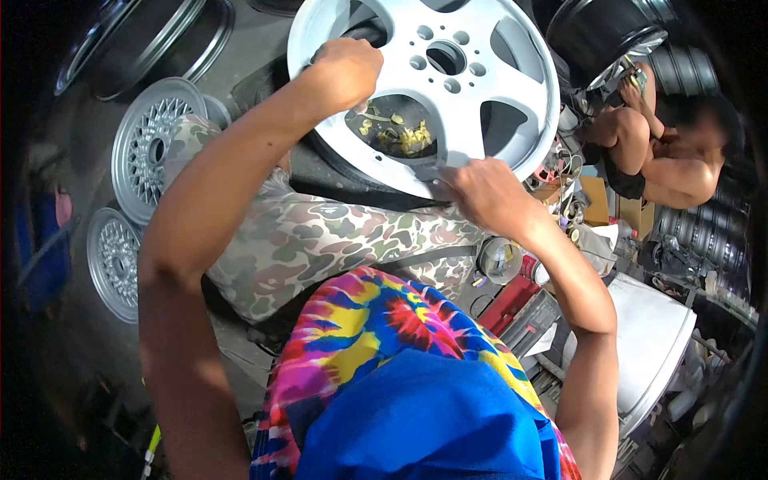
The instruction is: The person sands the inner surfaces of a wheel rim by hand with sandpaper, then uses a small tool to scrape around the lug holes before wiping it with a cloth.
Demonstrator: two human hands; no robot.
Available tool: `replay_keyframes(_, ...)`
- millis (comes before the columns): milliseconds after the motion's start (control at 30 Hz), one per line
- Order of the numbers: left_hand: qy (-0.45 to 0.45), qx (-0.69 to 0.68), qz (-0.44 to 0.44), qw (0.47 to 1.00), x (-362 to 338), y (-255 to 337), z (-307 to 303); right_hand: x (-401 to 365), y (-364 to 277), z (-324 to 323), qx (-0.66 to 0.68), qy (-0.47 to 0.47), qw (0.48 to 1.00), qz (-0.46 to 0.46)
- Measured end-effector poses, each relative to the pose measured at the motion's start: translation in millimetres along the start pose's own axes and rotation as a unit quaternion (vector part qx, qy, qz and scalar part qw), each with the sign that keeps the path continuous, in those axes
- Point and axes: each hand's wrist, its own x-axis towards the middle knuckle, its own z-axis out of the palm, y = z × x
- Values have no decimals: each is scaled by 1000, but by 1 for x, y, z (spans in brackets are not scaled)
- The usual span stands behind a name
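Note:
A white five-spoke wheel rim (462, 148) lies in front of my knees on a black tyre-like support (336, 172). My left hand (346, 74) is closed over the rim's left side, its fingers curled in by a spoke opening. At the near edge, my right hand (492, 196) has its fingers pressed together against the lip; a small greyish thing may be under the fingertips, too hidden to name. Through the lower opening, crumpled yellow strips (412, 138) show on a dark surface below.
Silver mesh-style wheels (150, 156) stand at the left. Another person (640, 152) crouches at the right, hands on a dark wheel (600, 36). Nearby are a red toolbox (512, 304), a clear round container (499, 260) and a white panel-like box (648, 336).

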Motion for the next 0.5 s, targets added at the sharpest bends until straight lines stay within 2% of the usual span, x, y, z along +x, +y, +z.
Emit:
replay_keyframes(33, 1, 3, 3, 1000, 3, 5, 1, 12, -2, 5, 0, 3, 1000, 3)
replay_keyframes(100, 37, -7, -19, 999, 8, 11, 2, 53, 4, 18, 88, -111, 990, 20)
replay_keyframes(233, 110, -42, 5, 993, 8, 11, 3, 77, -4, 26, 133, -99, 986, 16)
replay_keyframes(300, 142, -42, 21, 989, 9, 9, 5, 57, -8, 25, 212, -12, 977, 2)
replay_keyframes(333, 172, -39, 38, 984, 7, 8, 6, 51, -7, 21, 233, -61, 968, 70)
replay_keyframes(367, 169, -40, 37, 984, 5, 6, 6, 45, -3, 17, 193, -79, 976, 58)
replay_keyframes(433, 147, -55, 26, 987, 0, 7, -4, 53, -10, 12, 104, -161, 970, 147)
replay_keyframes(467, 98, -46, 5, 994, 2, 9, -7, 59, -7, 24, 120, -122, 978, 118)
replay_keyframes(500, 101, -45, 5, 994, 3, 9, -8, 68, -9, 30, 135, -82, 984, 85)
